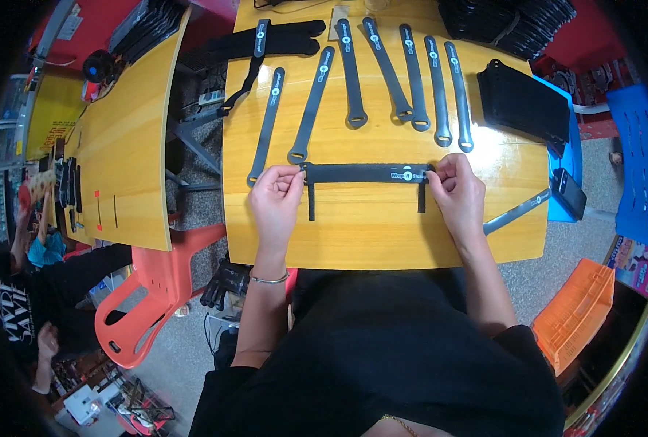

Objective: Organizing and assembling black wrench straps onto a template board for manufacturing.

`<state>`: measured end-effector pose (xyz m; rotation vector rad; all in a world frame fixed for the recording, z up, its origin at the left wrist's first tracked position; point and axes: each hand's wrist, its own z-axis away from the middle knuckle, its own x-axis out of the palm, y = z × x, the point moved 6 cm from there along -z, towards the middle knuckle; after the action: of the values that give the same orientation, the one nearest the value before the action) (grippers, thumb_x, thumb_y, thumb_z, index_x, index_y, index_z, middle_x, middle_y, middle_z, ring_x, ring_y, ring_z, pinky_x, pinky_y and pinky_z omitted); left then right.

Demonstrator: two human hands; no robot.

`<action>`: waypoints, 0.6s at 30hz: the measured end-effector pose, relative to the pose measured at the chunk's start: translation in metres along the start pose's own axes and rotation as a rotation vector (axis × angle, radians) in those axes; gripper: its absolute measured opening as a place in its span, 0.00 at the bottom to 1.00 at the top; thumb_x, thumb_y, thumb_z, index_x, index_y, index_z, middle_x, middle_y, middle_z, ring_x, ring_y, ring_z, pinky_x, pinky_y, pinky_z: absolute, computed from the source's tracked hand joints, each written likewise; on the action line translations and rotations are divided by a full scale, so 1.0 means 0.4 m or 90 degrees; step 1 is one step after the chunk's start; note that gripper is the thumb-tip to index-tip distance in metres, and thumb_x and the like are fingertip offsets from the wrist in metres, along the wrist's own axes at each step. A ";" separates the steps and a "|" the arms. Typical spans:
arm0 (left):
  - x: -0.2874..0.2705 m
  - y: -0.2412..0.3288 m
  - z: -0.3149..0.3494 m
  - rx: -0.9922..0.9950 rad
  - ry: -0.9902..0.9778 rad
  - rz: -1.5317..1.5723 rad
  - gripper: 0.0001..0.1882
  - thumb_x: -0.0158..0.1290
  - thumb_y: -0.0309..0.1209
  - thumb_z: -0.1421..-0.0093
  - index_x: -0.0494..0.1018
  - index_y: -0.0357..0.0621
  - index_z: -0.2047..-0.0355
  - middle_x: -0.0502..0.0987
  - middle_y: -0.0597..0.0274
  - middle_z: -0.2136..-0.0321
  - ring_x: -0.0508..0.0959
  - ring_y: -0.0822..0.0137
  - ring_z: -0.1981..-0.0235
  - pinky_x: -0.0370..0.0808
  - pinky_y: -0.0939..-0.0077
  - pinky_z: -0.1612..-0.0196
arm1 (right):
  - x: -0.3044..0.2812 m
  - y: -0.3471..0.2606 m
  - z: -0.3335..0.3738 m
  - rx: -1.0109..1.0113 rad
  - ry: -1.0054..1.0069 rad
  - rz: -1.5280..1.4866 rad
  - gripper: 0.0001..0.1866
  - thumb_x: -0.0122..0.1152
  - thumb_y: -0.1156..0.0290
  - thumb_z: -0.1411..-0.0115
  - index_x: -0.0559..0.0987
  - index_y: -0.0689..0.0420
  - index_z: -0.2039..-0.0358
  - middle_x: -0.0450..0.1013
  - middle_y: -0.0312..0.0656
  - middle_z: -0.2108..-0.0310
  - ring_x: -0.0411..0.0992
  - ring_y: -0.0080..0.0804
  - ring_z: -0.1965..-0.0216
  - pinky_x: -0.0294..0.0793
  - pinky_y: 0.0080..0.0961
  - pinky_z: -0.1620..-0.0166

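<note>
Black strap (353, 173) lies directly between the two hands in the head view, near the middle of the yellow wood-grain table (382, 244), its long axis running left to right. Neither hand is nearer: the left hand (276, 193) pinches the left end between thumb and forefinger; the right hand (456, 193) pinches the right end likewise. Two short dark strips (311, 202) show on the near side. Grey straps (353, 91) lie spread beyond. Room: red chair (156, 273), left; orange crate (577, 309), right.
</note>
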<state>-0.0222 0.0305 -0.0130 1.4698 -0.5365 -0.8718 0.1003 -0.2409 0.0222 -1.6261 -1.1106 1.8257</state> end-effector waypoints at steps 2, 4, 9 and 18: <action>0.000 -0.001 0.000 0.004 0.006 -0.008 0.03 0.54 0.15 0.47 0.73 0.32 0.71 0.72 0.65 0.75 0.72 0.81 0.78 0.69 0.91 0.76 | 0.000 0.001 0.001 0.002 -0.001 0.001 0.11 0.62 0.79 0.49 0.69 0.61 0.68 0.73 0.40 0.78 0.71 0.23 0.81 0.69 0.18 0.76; 0.001 -0.001 0.000 0.006 0.010 -0.011 0.03 0.55 0.15 0.48 0.73 0.32 0.72 0.73 0.65 0.75 0.72 0.81 0.78 0.69 0.91 0.76 | 0.001 0.002 0.002 0.004 -0.001 0.001 0.11 0.62 0.79 0.49 0.69 0.61 0.68 0.73 0.40 0.78 0.71 0.23 0.81 0.69 0.18 0.76; 0.000 0.006 0.001 0.020 0.021 -0.057 0.03 0.55 0.16 0.48 0.73 0.32 0.72 0.72 0.64 0.74 0.73 0.80 0.78 0.69 0.90 0.76 | -0.007 -0.005 -0.003 -0.030 0.008 0.033 0.11 0.62 0.79 0.50 0.70 0.61 0.68 0.71 0.41 0.75 0.70 0.24 0.80 0.70 0.19 0.76; 0.006 0.080 0.056 0.176 0.076 -0.191 0.04 0.53 0.19 0.45 0.74 0.33 0.68 0.71 0.60 0.74 0.74 0.74 0.76 0.71 0.84 0.76 | -0.102 -0.008 0.018 -0.078 -0.027 -0.034 0.10 0.63 0.80 0.52 0.73 0.60 0.68 0.72 0.42 0.70 0.71 0.29 0.76 0.72 0.22 0.73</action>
<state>-0.0325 0.0111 0.0195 1.8768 -0.3620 -0.9617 0.1009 -0.2726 0.0487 -1.6165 -1.2943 1.7969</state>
